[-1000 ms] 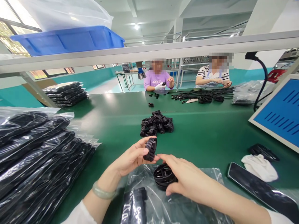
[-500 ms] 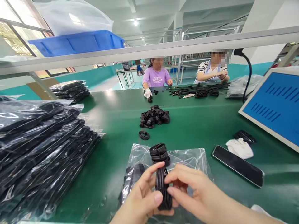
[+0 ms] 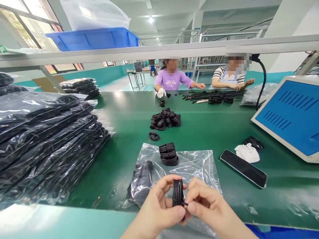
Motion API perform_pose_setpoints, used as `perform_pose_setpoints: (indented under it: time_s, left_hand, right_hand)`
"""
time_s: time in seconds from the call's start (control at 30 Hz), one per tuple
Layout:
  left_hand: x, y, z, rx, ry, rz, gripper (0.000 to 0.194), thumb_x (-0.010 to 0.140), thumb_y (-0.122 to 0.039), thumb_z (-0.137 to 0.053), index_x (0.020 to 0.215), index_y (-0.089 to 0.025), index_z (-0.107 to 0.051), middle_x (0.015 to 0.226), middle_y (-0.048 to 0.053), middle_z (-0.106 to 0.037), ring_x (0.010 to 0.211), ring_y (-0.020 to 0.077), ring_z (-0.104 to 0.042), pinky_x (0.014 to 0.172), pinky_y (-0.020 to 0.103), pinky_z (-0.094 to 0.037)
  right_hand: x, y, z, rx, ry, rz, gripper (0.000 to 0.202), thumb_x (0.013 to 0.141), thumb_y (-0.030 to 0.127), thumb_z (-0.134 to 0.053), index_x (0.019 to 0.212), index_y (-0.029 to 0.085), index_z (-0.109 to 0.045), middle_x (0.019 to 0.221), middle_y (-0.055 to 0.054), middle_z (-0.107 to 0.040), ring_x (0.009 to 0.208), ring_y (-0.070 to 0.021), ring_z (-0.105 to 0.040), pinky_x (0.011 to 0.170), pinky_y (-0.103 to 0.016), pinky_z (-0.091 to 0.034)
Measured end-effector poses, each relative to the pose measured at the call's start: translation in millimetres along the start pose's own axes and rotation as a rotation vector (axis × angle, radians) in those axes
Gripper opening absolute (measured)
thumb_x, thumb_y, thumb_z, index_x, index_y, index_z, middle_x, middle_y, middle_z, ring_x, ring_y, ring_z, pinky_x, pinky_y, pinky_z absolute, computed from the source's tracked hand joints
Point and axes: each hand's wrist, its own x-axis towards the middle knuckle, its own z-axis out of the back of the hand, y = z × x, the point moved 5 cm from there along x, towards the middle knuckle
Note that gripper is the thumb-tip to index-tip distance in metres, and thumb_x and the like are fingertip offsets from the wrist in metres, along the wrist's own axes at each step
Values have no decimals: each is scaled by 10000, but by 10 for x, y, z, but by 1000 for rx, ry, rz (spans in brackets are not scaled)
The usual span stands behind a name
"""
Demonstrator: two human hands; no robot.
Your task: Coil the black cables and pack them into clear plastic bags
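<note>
Workshop interior, with a green-topped bench below a single pale shelf. Beyond it are two people; on the shelf, one blue plastic tray. On the bench: one heap of black cable coils, too overlapped to count; one loose black coil nearer; one clear plastic bag bearing a short stack of black coils; to the right, one black phone and one white cloth. The held black cable coil, above the bag's near part, stands on edge, long axis roughly upright, opening sideways. Left hand: grip closed around the coil. Right hand: narrow fingertip grip at its tie.
</note>
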Motion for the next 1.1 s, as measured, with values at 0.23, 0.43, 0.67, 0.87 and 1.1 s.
perform_pose_setpoints:
  time_s: [0.23,0.43,0.67,0.87,1.1]
  left_hand:
    - [-59,106,171,-166,21,77,616,704,-274,-857,1238,-274,-547,1276,87,-565,735,181,-733,598,236,-559]
    - [-65,183,166,-390,195,80,638,699,-294,-855,1253,-279,-539,1197,78,-649,682,186,-753,539,192,-579]
    - [-45,157,195,-427,214,45,641,708,-281,-853,1270,-312,-546,1102,53,-705,724,196,-757,566,197,-577]
    - [-53,-11,188,-235,63,0,664,675,-205,-879,1256,-338,-585,1322,74,-577,802,202,-742,665,258,-586]
    - [-4,27,179,-251,70,18,619,675,-254,-880,1225,-296,-599,1261,70,-589,735,127,-680,615,231,-567]
  right_hand:
    - [-27,-274,-8,269,72,-318,388,906,568,-611,827,199,-519,742,41,-442,550,-64,-344,570,-210,-346]
    - [43,-186,-35,-254,103,-201,356,1017,521,-414,963,224,-602,938,-12,-466,919,-167,-494,861,-293,-403]
    - [69,-318,-96,102,121,-385,369,1005,559,-405,1098,229,-545,630,54,-468,530,-96,-344,533,-217,-293]
    - [-4,-178,25,-189,-402,-99,239,954,483,-554,946,248,-595,755,10,-506,654,-138,-478,601,-240,-414]
    - [63,-30,-189,-421,-197,193,171,955,324,-573,873,242,-698,859,-55,-592,638,-146,-564,535,-258,-446]
